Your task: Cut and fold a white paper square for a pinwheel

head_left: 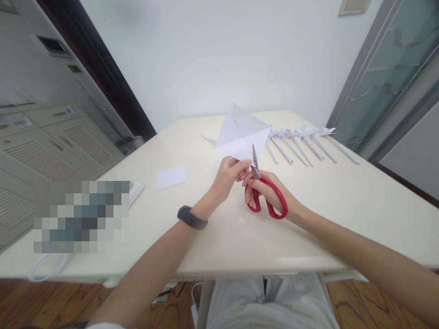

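My left hand (230, 175) pinches the near edge of a creased white sheet of paper (240, 130), which is held up off the table. In my right hand (267, 185) is a pair of red-handled scissors (280, 201), its blades apart and pointing away from me. One blade lies in front of the paper near its lower corner. My hands are close together, and I cannot tell whether the blades touch the paper. Part of the right fingers is hidden behind the handles.
Several rolled paper sticks with folded white tops (302, 137) lie at the back right of the cream table (212, 249). A small white paper piece (169, 177) rests left of my hands. At the left edge is a blurred-out object (82, 217) with a white cable.
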Demonstrator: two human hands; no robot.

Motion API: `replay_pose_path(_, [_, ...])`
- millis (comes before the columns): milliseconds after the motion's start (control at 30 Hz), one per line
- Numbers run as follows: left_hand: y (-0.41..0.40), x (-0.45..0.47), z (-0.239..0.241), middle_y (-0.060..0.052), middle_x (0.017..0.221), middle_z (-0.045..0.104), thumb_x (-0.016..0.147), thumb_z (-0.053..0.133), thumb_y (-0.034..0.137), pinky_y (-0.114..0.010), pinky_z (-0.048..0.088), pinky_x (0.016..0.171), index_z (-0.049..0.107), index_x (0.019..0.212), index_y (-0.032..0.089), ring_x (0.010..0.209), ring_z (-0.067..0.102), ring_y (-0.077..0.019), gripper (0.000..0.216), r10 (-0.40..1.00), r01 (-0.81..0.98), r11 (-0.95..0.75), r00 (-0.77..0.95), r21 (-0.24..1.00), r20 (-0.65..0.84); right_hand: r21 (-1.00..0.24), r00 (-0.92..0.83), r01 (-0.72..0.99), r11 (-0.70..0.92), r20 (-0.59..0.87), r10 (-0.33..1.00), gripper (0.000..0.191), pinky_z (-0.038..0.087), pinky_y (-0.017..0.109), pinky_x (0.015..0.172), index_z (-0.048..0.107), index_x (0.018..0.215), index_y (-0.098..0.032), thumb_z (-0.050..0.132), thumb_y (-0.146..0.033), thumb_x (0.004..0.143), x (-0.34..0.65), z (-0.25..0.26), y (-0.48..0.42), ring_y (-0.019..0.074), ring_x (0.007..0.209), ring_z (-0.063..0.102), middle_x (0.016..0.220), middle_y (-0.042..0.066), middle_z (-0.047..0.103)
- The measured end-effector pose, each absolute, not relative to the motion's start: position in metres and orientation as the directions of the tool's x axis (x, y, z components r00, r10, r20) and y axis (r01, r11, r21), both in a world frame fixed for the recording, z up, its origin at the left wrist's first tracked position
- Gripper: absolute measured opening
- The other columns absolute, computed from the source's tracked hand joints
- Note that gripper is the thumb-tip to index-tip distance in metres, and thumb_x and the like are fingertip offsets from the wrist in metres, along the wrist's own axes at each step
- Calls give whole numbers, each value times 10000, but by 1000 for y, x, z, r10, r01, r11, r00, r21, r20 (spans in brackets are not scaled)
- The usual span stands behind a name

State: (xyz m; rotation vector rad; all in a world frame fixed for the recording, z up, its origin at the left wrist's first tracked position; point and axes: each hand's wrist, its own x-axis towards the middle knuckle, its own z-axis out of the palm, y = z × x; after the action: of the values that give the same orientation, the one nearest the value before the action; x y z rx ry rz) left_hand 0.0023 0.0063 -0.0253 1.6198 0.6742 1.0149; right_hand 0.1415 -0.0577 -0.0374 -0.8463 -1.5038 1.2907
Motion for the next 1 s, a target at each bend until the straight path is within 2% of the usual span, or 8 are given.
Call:
replay_pose_path(333, [7, -2, -22, 5, 766, 615, 915, 559, 331, -243, 506, 551, 613, 911, 121, 591, 571, -95, 217, 795, -67, -282, 542, 957, 273, -975, -319, -81, 209, 224, 921, 124, 492, 288, 483, 506, 798, -206, 426, -151, 875, 142, -37, -58, 159, 453, 586, 549, -22, 609])
replay_pose_path(1000, [5, 2, -25, 9, 735, 605, 924, 535, 378, -231, 489, 520, 611, 895, 119, 555, 553, -87, 271, 840, -104, -256, 468, 961, 275, -979, -279, -18, 204, 201, 939, 125, 488, 250, 475, 506, 770, -209, 442, -116, 823, 140, -34, -60, 140, 430, 577, 494, -36, 605])
